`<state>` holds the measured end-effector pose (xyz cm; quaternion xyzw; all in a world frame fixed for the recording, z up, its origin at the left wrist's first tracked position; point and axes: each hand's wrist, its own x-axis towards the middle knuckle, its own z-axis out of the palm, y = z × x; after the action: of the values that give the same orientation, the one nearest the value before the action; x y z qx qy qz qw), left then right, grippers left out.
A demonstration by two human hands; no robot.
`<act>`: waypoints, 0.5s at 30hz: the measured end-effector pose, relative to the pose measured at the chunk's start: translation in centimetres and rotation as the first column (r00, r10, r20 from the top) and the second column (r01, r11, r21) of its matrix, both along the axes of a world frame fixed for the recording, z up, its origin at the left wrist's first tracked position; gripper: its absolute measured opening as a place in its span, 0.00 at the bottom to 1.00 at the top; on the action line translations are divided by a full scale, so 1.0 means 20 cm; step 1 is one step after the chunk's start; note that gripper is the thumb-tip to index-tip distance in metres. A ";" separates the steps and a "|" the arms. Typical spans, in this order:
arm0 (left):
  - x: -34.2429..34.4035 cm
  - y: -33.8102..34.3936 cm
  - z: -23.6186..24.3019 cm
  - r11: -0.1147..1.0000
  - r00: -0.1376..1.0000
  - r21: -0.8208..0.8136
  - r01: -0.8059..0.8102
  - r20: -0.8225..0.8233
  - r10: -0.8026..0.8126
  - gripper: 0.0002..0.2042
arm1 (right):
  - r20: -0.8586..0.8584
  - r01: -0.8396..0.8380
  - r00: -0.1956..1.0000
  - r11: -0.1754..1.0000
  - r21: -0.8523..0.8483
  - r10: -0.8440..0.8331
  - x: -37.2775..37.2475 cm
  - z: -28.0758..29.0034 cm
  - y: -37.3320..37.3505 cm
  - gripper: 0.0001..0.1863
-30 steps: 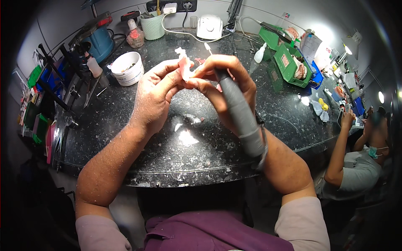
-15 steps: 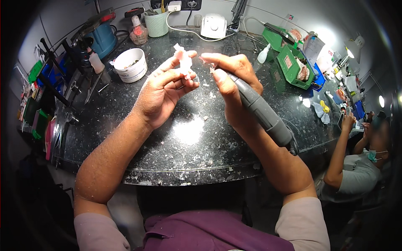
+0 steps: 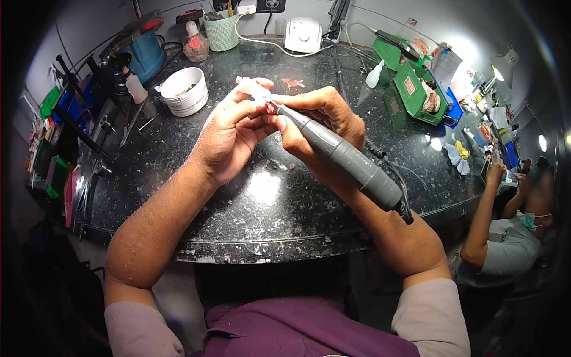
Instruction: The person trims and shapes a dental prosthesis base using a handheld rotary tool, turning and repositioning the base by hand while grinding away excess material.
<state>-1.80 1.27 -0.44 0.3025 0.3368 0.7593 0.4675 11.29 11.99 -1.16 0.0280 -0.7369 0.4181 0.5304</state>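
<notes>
My left hand (image 3: pixel 223 134) pinches a small, irregular pale pink piece (image 3: pixel 254 91), apparently a dental acrylic piece, between thumb and fingers; glare and fingers hide part of its shape. In my right hand (image 3: pixel 333 119) is a dark grey rotary handpiece (image 3: pixel 351 160), gripped like a pen. Its tip meets or nearly meets the pink piece, and the fingertips of both hands come together there. A black cord (image 3: pixel 405 213) leaves the handpiece's back end and runs over my right forearm. On the bench just beyond my hands lies a flat, ragged pink scrap (image 3: pixel 292 83).
The dark speckled bench (image 3: pixel 267 232) carries a white tub (image 3: pixel 184 92), a glass bottle (image 3: pixel 196 44), a green cup of tools (image 3: pixel 222 34) and a white control box (image 3: pixel 303 35). Green trays (image 3: pixel 413 98) with dental models stand right. A masked co-worker (image 3: pixel 505 238) sits far right.
My right hand has moved left with the handpiece, bringing its tip to the pink piece. My left hand has tilted that piece over. The pink scrap on the bench now shows fully.
</notes>
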 end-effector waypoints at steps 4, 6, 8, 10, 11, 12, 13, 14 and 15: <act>0.01 -0.01 0.01 1.000 1.000 -0.002 -0.014 -0.016 0.014 0.15 | 0.043 0.013 0.999 0.998 0.067 -0.016 0.02 0.01 0.01 0.13; 0.01 0.00 0.01 1.000 1.000 0.002 -0.011 -0.012 0.011 0.15 | 0.086 0.009 0.996 0.992 0.127 -0.020 0.03 0.01 0.01 0.12; 0.01 0.00 0.01 1.000 1.000 0.005 -0.011 -0.009 0.011 0.14 | 0.009 0.024 1.000 0.999 0.022 -0.024 0.01 0.00 0.01 0.13; 0.00 0.00 0.00 1.000 1.000 -0.004 -0.019 -0.022 0.019 0.15 | 0.014 0.019 1.000 0.999 0.045 -0.019 0.00 0.00 0.01 0.13; 0.00 0.00 0.00 1.000 1.000 -0.003 -0.019 -0.022 0.019 0.15 | 0.020 0.019 1.000 0.997 0.070 -0.020 0.00 0.00 0.02 0.14; 0.00 0.00 -0.01 1.000 1.000 -0.002 -0.020 -0.018 0.020 0.15 | 0.019 0.019 1.000 0.997 0.070 -0.020 0.00 0.00 0.02 0.14; -0.01 0.00 -0.01 1.000 1.000 -0.001 -0.023 -0.015 0.022 0.15 | 0.034 0.002 0.999 0.998 0.063 -0.004 0.01 0.00 0.02 0.14; -0.01 0.00 -0.01 1.000 1.000 -0.001 -0.023 -0.015 0.023 0.15 | 0.050 -0.016 0.999 0.998 0.056 0.013 0.01 0.00 0.02 0.13; -0.02 0.00 -0.01 1.000 1.000 0.000 -0.017 -0.023 0.017 0.16 | 0.050 -0.017 0.999 0.998 0.055 0.014 0.01 0.00 0.01 0.13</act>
<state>-2.15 1.27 -0.70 0.3085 0.3447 0.7597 0.4571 11.42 12.23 -1.12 0.0382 -0.7608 0.4022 0.5078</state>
